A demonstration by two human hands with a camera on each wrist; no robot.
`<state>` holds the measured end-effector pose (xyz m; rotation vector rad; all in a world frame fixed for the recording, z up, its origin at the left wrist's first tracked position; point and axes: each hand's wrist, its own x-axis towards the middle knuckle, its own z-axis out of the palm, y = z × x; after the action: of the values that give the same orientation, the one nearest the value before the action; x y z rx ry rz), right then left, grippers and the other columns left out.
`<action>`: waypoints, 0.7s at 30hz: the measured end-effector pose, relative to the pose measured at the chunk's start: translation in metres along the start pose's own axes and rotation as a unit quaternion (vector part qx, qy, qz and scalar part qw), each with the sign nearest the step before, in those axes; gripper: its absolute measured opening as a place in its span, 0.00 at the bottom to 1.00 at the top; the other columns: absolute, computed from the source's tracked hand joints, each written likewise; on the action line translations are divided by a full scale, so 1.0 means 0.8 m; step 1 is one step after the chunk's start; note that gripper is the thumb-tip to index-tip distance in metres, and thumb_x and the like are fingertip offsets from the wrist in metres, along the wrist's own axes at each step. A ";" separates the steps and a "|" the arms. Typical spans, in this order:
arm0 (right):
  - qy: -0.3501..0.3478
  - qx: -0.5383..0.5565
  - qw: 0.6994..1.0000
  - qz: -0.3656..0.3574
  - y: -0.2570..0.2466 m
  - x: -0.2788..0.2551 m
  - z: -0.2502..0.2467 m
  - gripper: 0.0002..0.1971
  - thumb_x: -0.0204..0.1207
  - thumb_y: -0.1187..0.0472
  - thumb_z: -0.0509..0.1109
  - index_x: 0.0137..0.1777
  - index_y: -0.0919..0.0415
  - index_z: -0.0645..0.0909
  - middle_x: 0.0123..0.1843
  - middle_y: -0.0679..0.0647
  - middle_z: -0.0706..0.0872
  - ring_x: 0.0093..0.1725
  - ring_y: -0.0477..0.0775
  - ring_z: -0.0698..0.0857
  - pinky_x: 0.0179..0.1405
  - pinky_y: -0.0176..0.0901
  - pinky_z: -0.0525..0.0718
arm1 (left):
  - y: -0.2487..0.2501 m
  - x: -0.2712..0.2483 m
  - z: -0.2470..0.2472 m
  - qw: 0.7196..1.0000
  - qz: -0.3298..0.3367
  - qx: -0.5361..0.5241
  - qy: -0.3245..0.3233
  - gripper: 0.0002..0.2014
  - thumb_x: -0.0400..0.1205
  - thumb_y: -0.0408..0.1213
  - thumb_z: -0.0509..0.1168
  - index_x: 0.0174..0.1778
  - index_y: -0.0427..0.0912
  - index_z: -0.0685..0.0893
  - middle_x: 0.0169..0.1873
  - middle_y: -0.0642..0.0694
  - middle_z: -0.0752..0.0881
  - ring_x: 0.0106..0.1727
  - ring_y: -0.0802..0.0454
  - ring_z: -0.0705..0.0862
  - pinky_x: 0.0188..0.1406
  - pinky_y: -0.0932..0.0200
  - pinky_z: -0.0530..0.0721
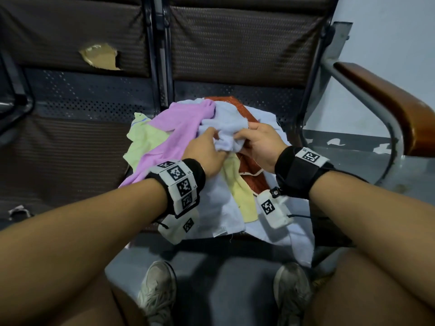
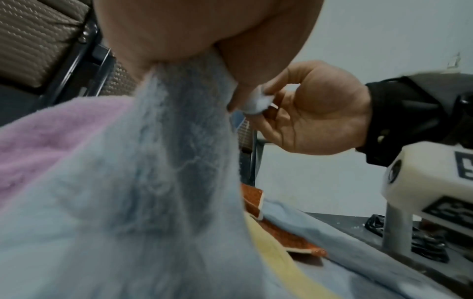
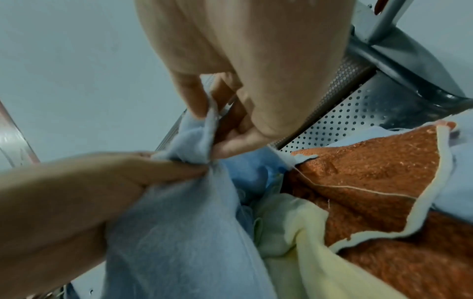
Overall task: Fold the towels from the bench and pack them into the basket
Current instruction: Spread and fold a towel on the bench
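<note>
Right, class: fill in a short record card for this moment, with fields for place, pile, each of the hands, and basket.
place: dark perforated metal bench
pile: pink fleece towel, pale yellow towel, rust-orange towel with cream trim, pale blue towels, all unfolded
left hand: pinches fluffy pale blue towel
right hand: pinches the same towel
basket: not in view

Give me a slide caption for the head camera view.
Both hands, left and right, pinch a pale blue fleecy towel atop a mixed towel pile.
</note>
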<state>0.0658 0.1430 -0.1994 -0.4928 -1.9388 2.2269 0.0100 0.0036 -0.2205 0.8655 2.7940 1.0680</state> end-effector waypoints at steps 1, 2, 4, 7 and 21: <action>0.010 0.015 1.000 0.000 -0.002 0.001 -0.002 0.08 0.74 0.76 0.61 0.48 0.76 0.81 0.46 0.68 0.84 0.42 0.59 0.86 0.46 0.50 0.89 | 0.002 0.003 -0.002 1.000 0.008 0.012 0.019 0.04 0.82 0.40 0.63 0.46 0.44 0.78 0.43 0.46 0.84 0.50 0.40 0.85 0.42 0.57 0.70; 0.022 0.024 0.999 -0.003 -0.003 0.002 -0.004 0.07 0.70 0.75 0.59 0.42 0.73 0.80 0.40 0.64 0.83 0.37 0.56 0.85 0.39 0.48 0.88 | 0.004 0.004 -0.003 0.999 0.014 0.002 0.031 0.06 0.83 0.37 0.59 0.44 0.43 0.82 0.44 0.43 0.87 0.50 0.39 0.84 0.41 0.58 0.70; 0.048 -0.051 0.997 -0.044 0.001 0.005 -0.009 0.11 0.71 0.76 0.58 0.45 0.63 0.78 0.38 0.58 0.85 0.33 0.52 0.85 0.33 0.46 0.87 | 0.009 0.002 -0.006 0.997 0.010 -0.079 0.023 0.11 0.82 0.35 0.58 0.42 0.44 0.86 0.44 0.43 0.90 0.49 0.43 0.84 0.44 0.56 0.74; 0.027 -0.272 0.954 -0.120 0.014 0.012 -0.024 0.30 0.74 0.72 0.70 0.68 0.45 0.63 0.64 0.64 0.80 0.52 0.58 0.85 0.53 0.55 0.88 | 0.022 -0.008 -0.019 0.967 -0.041 -0.251 -0.021 0.12 0.75 0.42 0.59 0.34 0.45 0.87 0.32 0.54 0.86 0.41 0.52 0.80 0.47 0.55 0.78; 0.064 -0.342 0.896 -0.275 -0.011 0.004 -0.044 0.09 0.79 0.51 0.68 0.43 0.52 0.71 0.34 0.42 0.77 0.34 0.37 0.73 0.34 0.35 0.72 | -0.014 0.004 -0.033 0.997 -0.002 -0.045 0.057 0.10 0.79 0.35 0.64 0.55 0.45 0.80 0.45 0.46 0.87 0.46 0.44 0.84 0.41 0.61 0.73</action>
<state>0.0738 0.1783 -0.1953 -0.1150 -2.3695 1.1211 -0.0033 -0.0174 -0.2068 0.8127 2.8097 1.2719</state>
